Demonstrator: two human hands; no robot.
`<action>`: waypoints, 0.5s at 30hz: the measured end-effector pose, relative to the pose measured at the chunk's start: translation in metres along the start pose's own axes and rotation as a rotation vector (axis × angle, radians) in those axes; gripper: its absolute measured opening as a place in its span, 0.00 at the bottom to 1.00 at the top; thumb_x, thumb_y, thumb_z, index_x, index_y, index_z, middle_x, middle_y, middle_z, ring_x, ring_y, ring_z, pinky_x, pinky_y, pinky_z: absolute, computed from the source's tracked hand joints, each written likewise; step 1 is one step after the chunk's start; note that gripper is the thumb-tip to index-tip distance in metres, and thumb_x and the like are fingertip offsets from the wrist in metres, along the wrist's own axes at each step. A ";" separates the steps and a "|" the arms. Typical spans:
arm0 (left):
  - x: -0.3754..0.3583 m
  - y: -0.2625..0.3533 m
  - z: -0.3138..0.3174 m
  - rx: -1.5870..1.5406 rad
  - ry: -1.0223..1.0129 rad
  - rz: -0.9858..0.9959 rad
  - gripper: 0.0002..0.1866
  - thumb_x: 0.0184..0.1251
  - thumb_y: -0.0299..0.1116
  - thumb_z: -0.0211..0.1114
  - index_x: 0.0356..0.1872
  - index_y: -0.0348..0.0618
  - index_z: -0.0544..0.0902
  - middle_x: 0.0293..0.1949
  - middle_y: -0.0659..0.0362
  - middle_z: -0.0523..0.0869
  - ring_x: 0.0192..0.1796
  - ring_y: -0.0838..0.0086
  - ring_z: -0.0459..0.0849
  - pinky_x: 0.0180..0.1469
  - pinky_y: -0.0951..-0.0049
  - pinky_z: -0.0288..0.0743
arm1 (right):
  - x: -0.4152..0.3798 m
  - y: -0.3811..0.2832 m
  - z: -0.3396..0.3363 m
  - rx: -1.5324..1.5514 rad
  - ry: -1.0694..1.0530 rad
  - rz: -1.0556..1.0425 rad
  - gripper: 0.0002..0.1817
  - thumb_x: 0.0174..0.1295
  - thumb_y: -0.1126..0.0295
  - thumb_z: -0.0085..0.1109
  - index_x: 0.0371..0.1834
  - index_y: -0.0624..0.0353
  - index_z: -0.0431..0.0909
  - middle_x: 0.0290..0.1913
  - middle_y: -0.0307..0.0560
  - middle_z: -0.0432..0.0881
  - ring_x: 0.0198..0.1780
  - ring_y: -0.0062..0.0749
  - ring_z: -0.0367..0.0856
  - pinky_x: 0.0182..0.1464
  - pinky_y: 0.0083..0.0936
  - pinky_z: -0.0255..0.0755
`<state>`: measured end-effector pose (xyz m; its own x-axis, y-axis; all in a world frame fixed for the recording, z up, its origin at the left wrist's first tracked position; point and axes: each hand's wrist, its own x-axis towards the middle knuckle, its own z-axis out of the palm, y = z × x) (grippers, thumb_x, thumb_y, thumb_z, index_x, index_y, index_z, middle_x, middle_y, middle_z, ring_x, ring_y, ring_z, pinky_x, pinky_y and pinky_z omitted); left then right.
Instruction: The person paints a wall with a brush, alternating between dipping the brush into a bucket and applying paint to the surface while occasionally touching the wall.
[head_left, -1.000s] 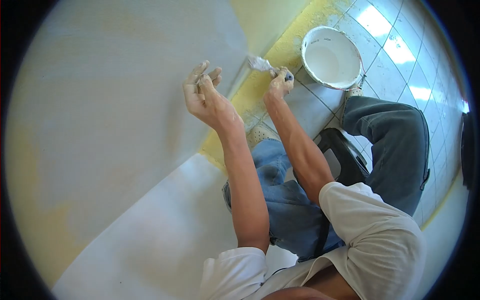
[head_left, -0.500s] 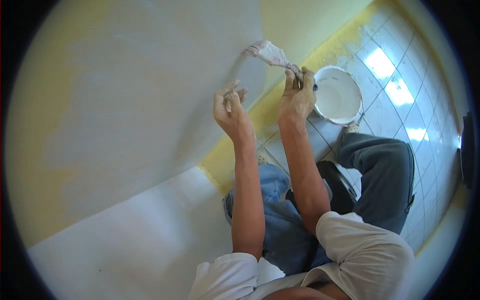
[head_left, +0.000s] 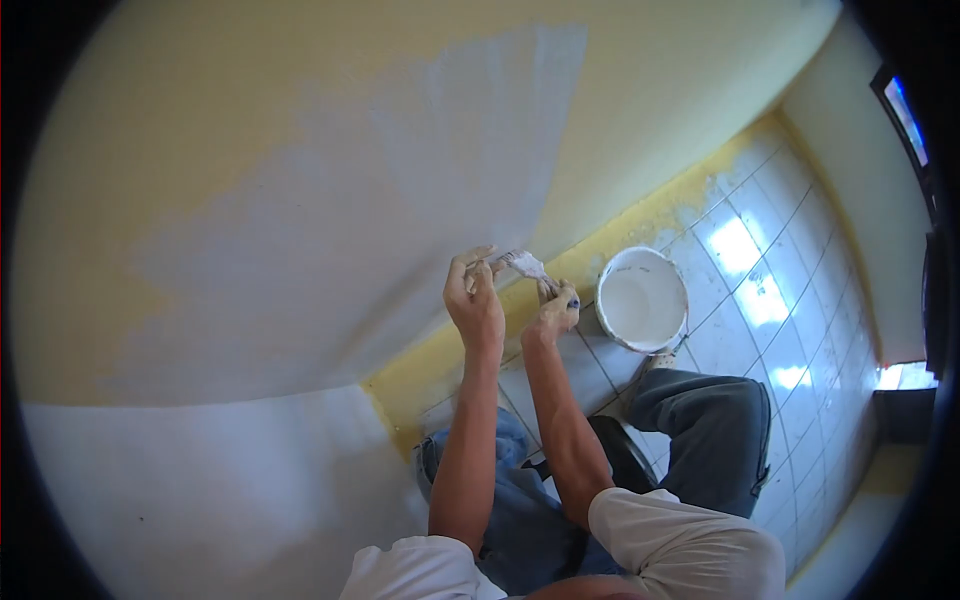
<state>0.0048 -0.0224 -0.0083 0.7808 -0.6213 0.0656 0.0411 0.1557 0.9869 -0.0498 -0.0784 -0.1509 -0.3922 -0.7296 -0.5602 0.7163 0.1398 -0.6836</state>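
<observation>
My right hand (head_left: 552,310) is closed around the handle of a paintbrush (head_left: 527,265). Thick white paint coats its bristles, which point up and left toward the wall. My left hand (head_left: 475,300) is raised beside the brush, its fingers bent and apart, fingertips right at the bristle ends. Behind both hands is the yellow wall, with a broad whitish painted patch (head_left: 400,180). To the right of my right hand, a white bucket (head_left: 606,310) with paint-smeared sides stands on the floor.
White floor tiles (head_left: 800,340) run off to the right, shining with reflected light. A yellow, paint-spotted strip (head_left: 590,250) borders the wall's foot. A white surface (head_left: 220,480) lies at lower left. My bent knee (head_left: 705,430) is near the bucket. A dark-framed screen (head_left: 905,120) is at far right.
The view has shifted, showing more wall above. My right hand has brought the brush closer to my left hand, so the bristles now meet the left fingertips in view.
</observation>
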 end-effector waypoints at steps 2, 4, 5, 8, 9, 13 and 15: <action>0.002 -0.002 -0.002 -0.002 0.016 -0.001 0.10 0.79 0.24 0.54 0.51 0.35 0.83 0.53 0.54 0.88 0.47 0.69 0.90 0.52 0.69 0.81 | -0.011 -0.031 0.028 -0.008 -0.109 -0.091 0.13 0.77 0.67 0.54 0.48 0.70 0.78 0.41 0.51 0.84 0.36 0.33 0.87 0.39 0.25 0.84; 0.001 0.000 -0.003 0.026 0.004 0.015 0.10 0.79 0.24 0.54 0.51 0.36 0.84 0.53 0.54 0.88 0.47 0.69 0.90 0.52 0.69 0.81 | -0.029 -0.071 0.058 -0.029 -0.217 -0.195 0.14 0.76 0.66 0.54 0.47 0.70 0.78 0.40 0.52 0.84 0.34 0.33 0.87 0.39 0.24 0.84; 0.001 0.001 -0.004 0.041 0.000 0.020 0.10 0.78 0.23 0.54 0.51 0.36 0.84 0.53 0.54 0.88 0.47 0.69 0.90 0.52 0.70 0.81 | -0.041 -0.095 0.072 -0.050 -0.272 -0.255 0.14 0.76 0.66 0.54 0.46 0.70 0.78 0.40 0.52 0.84 0.33 0.34 0.87 0.39 0.24 0.84; 0.001 0.005 -0.005 0.053 0.013 -0.015 0.10 0.78 0.23 0.54 0.50 0.36 0.84 0.53 0.54 0.89 0.47 0.69 0.90 0.52 0.69 0.82 | -0.079 -0.159 0.118 -0.031 -0.409 -0.367 0.15 0.75 0.64 0.55 0.44 0.69 0.78 0.38 0.52 0.84 0.32 0.34 0.87 0.37 0.23 0.82; 0.000 0.006 -0.005 0.041 0.020 -0.021 0.10 0.78 0.23 0.54 0.50 0.36 0.84 0.53 0.54 0.89 0.47 0.69 0.90 0.51 0.69 0.82 | -0.090 -0.178 0.129 -0.010 -0.449 -0.394 0.15 0.75 0.64 0.55 0.44 0.69 0.78 0.37 0.52 0.84 0.32 0.33 0.87 0.37 0.23 0.82; 0.000 0.008 -0.005 0.013 0.031 -0.001 0.10 0.78 0.23 0.53 0.50 0.34 0.83 0.52 0.54 0.89 0.46 0.69 0.90 0.51 0.69 0.82 | -0.117 -0.240 0.146 0.224 -0.511 -0.432 0.14 0.76 0.64 0.53 0.43 0.67 0.78 0.37 0.51 0.84 0.34 0.32 0.87 0.36 0.22 0.80; 0.000 0.006 -0.005 -0.001 0.037 0.006 0.10 0.78 0.23 0.53 0.49 0.34 0.83 0.52 0.54 0.89 0.45 0.69 0.90 0.51 0.68 0.82 | -0.128 -0.255 0.147 0.372 -0.502 -0.451 0.15 0.78 0.62 0.52 0.42 0.65 0.77 0.40 0.49 0.82 0.37 0.30 0.85 0.37 0.21 0.77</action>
<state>0.0078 -0.0174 -0.0028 0.8035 -0.5917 0.0657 0.0374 0.1603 0.9864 -0.0974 -0.1192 0.1634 -0.4470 -0.8913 0.0757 0.7312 -0.4128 -0.5431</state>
